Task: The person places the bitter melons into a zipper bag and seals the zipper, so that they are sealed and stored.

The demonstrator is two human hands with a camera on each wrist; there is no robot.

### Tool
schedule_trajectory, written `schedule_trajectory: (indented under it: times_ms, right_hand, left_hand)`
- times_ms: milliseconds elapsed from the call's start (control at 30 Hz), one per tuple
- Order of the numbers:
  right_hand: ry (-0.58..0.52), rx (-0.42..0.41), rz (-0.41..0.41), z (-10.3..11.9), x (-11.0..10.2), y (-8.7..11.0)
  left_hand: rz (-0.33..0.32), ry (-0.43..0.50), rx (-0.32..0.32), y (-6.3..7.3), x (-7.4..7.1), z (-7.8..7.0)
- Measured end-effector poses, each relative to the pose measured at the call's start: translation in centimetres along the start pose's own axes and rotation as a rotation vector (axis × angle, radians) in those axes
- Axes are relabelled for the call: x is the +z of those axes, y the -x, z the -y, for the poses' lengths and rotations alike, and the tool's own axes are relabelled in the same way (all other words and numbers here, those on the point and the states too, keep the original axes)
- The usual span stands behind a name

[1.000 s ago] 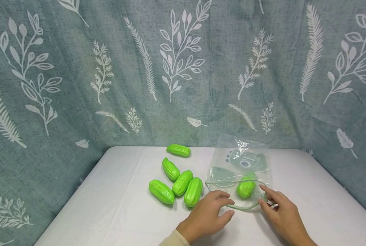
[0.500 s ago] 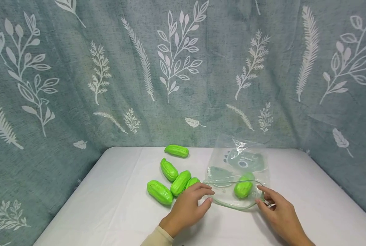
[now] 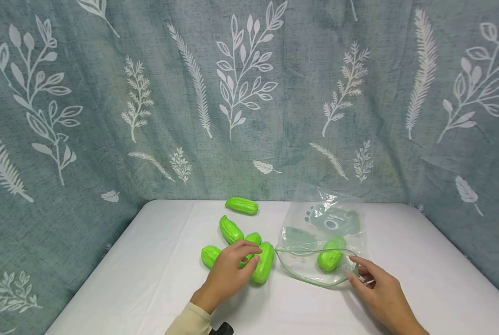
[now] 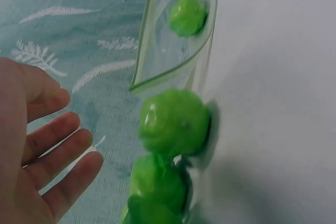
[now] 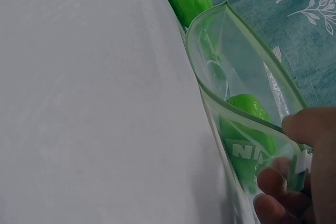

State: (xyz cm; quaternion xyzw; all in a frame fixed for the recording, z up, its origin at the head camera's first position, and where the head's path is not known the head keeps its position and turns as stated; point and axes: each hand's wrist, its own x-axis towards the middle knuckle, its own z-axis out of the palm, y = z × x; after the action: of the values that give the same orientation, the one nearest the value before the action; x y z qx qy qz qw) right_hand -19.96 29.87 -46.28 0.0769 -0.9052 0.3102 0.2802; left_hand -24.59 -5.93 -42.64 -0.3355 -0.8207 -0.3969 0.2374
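My left hand [image 3: 228,270] hovers over several bright green, ribbed gourd-like vegetables, fingers loosely bent and holding nothing. The rightmost gourd [image 3: 264,267] lies just beside its fingertips; another gourd [image 3: 210,255] is partly covered by the hand. In the left wrist view, a gap shows between the fingers and the nearest gourd [image 4: 176,121]. My right hand [image 3: 379,291] pinches the right corner of a clear zip bag [image 3: 301,270] with a green-edged mouth, held agape toward me. One gourd [image 3: 330,259] lies inside the bag. A white slider [image 5: 303,161] shows by the right fingers.
Behind the group lie a curved gourd [image 3: 231,230] and, near the table's back edge, another gourd [image 3: 242,205]. The white table [image 3: 149,270] meets a teal leaf-patterned curtain [image 3: 182,116] at the back and sides. A small black object [image 3: 223,329] shows at the bottom edge.
My left hand has moved left from the bag's mouth to over the gourds. The right hand keeps hold of the bag's corner, nearly still.
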Motion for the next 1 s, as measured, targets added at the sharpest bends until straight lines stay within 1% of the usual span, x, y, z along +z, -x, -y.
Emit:
schedule_trajectory:
  times_ms: [133, 267, 367, 500, 667, 767, 900, 1000]
  right_hand:
    - [-0.018, 0.002, 0.01, 0.0, 0.0, 0.1]
    - [-0.039, -0.017, 0.016, 0.0, 0.0, 0.2]
    - [-0.048, -0.03, 0.02, 0.0, 0.1, 0.2]
    - [-0.049, -0.027, 0.032, 0.0, 0.2, 0.2]
    - [-0.041, -0.013, 0.053, 0.1, 0.1, 0.1]
    - [-0.033, -0.012, 0.057, 0.1, 0.1, 0.1]
    - [-0.028, -0.016, 0.06, 0.0, 0.1, 0.1]
    - [-0.026, -0.02, 0.064, 0.0, 0.1, 0.0]
  left_hand:
    - [-0.023, -0.012, -0.031, 0.3, -1.2, 0.8]
    - [-0.048, -0.04, -0.048, 0.6, -2.3, 1.7]
    - [-0.063, -0.059, -0.068, 0.8, -3.0, 2.3]
    - [-0.076, -0.076, -0.098, 1.1, -3.8, 2.9]
    - [-0.084, -0.084, -0.133, 1.0, -4.5, 3.3]
    - [-0.095, -0.109, -0.16, 1.1, -4.8, 3.7]
    - [-0.108, -0.15, -0.191, 1.3, -4.8, 4.5]
    - [-0.093, -0.158, -0.208, 1.5, -4.7, 4.8]
